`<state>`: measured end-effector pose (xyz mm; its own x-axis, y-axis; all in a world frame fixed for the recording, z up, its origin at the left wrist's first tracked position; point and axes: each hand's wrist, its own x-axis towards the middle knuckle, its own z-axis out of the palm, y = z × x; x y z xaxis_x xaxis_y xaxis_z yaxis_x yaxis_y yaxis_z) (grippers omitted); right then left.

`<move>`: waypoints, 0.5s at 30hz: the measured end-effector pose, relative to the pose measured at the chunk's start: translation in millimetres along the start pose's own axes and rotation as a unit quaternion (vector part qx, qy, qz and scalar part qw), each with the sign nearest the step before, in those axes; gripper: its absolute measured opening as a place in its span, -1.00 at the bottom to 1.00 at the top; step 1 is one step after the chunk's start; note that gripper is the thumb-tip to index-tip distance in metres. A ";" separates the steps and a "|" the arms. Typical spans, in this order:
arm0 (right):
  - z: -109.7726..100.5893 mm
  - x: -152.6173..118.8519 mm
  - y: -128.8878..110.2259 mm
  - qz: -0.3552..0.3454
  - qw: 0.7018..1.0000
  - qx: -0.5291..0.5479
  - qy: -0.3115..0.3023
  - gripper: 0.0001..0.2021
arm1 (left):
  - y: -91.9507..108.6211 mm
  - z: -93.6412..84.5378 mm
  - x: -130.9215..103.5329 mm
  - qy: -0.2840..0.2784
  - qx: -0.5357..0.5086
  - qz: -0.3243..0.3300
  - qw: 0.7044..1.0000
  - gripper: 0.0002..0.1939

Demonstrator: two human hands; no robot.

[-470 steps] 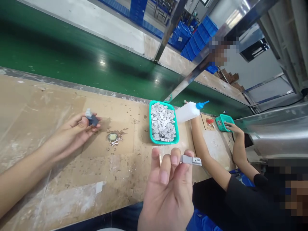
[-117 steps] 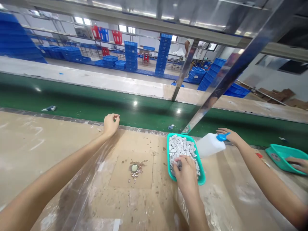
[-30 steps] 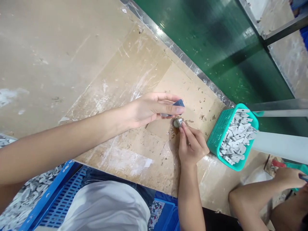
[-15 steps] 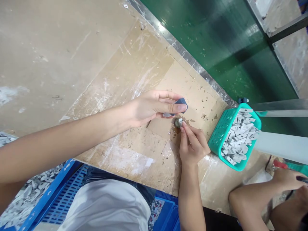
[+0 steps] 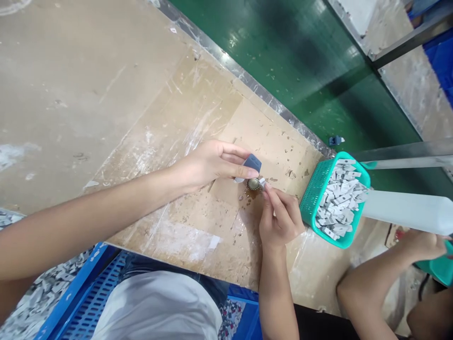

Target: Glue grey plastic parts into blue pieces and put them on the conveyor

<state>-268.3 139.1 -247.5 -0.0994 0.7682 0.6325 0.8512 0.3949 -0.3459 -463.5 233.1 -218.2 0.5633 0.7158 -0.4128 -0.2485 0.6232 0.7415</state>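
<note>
Between the thumb and fingers of my left hand point(image 5: 215, 163) is a small dark blue-grey plastic block point(image 5: 252, 163), with a lighter grey part at its lower end. My right hand point(image 5: 279, 215) pinches a small light grey piece point(image 5: 262, 182) between thumb and forefinger. Just left of that piece, a small round cap-like dish point(image 5: 253, 184) rests on the board, with wet spots around it. The block is held right above the dish, and the grey piece is beside the dish's right rim.
A green basket point(image 5: 307, 203) full of light grey pieces stands at the right. Behind the metal table edge, a small blue-grey part point(image 5: 336, 140) lies on the green surface. A co-worker's arm point(image 5: 382, 278) is at lower right. Blue crates point(image 5: 95, 288) sit below the table.
The right hand's grey piece has come off the round dish to its right side. My left hand has lowered the block closer to the dish. The view has shifted slightly.
</note>
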 end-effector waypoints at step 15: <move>-22.9 8.7 -24.3 0.178 0.972 0.141 0.055 -0.67 | -22.0 12.4 -9.7 -0.071 0.113 0.035 0.990 -0.54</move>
<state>-278.0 124.7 -217.8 0.2452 0.8287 0.5031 0.6444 0.2484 -0.7232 -453.7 208.5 -223.9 0.6598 0.6933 -0.2898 -0.1169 0.4757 0.8718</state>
